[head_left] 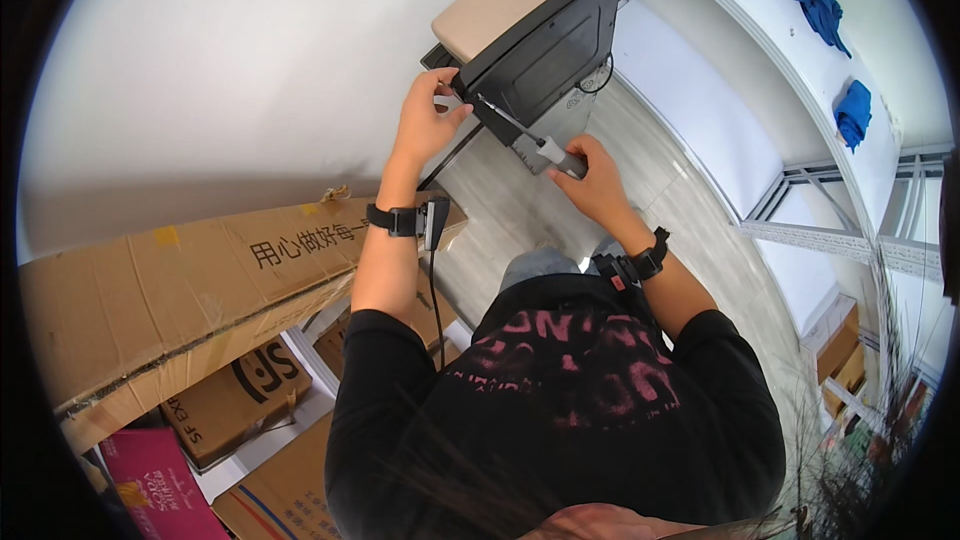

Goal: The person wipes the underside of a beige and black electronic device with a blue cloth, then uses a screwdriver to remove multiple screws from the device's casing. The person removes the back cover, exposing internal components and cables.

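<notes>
1. The right hand (pixel 599 184) is gripping a screwdriver (pixel 551 150), fingers clamped around its grey handle, the shaft reaching toward the lower left corner of a black panel (pixel 560 48).
2. The left hand (pixel 428 122) is touching that corner, thumb and forefinger apart; whether they are pinching anything, one cannot tell.
3. A beige cushion (pixel 510 2) is showing behind the panel's upper edge.
4. A long cardboard box (pixel 205 245) is lying at the person's left.

My left hand (pixel 428 122) touches the black panel (pixel 560 48) near 1 corner; my right hand (pixel 602 186) grips a screwdriver (pixel 550 151).
</notes>
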`<state>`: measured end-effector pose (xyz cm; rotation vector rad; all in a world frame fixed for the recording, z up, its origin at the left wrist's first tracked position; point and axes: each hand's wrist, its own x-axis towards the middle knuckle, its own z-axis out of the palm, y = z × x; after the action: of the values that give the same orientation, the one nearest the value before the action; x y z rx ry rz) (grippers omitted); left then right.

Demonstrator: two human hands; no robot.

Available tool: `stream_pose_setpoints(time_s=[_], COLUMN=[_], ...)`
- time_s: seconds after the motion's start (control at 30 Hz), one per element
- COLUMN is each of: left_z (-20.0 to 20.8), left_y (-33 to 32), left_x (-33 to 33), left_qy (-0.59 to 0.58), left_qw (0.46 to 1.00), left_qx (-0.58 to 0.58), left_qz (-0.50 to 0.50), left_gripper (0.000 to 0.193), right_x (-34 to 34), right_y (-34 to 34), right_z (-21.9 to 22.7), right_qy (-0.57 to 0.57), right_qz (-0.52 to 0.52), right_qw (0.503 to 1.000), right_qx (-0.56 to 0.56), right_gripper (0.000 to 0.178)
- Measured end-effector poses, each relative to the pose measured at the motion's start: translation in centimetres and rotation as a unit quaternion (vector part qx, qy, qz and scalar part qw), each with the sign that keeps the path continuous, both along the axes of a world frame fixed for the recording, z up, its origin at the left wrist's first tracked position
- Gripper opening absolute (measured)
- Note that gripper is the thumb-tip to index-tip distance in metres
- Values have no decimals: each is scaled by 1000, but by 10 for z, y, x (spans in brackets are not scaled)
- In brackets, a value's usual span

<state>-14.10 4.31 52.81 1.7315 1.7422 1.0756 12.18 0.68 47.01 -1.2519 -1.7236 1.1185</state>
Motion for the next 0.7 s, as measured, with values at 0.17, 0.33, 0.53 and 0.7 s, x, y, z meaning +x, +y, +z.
stream_pose_setpoints(time_s=[0.17,0.33,0.53,0.7], left_z=[8,26,8,-18], left_y=[-10,-1,49,109], left_x=[13,76,170,280], left_qy=[18,-251,-323,-368], left_qw=[993,963,929,903], left_qx=[96,-96,-133,-168], left_qz=[68,-29,-121,-148], left_gripper=[18,32,31,20], right_x=[15,51,133,229], right_y=[1,5,18,33], right_z=[13,21,21,10], right_qy=[7,5,-10,-8], right_qz=[-5,-16,-95,-181], right_qw=[1000,999,995,983], right_qx=[16,47,10,-13], right_gripper=[35,33,34,32])
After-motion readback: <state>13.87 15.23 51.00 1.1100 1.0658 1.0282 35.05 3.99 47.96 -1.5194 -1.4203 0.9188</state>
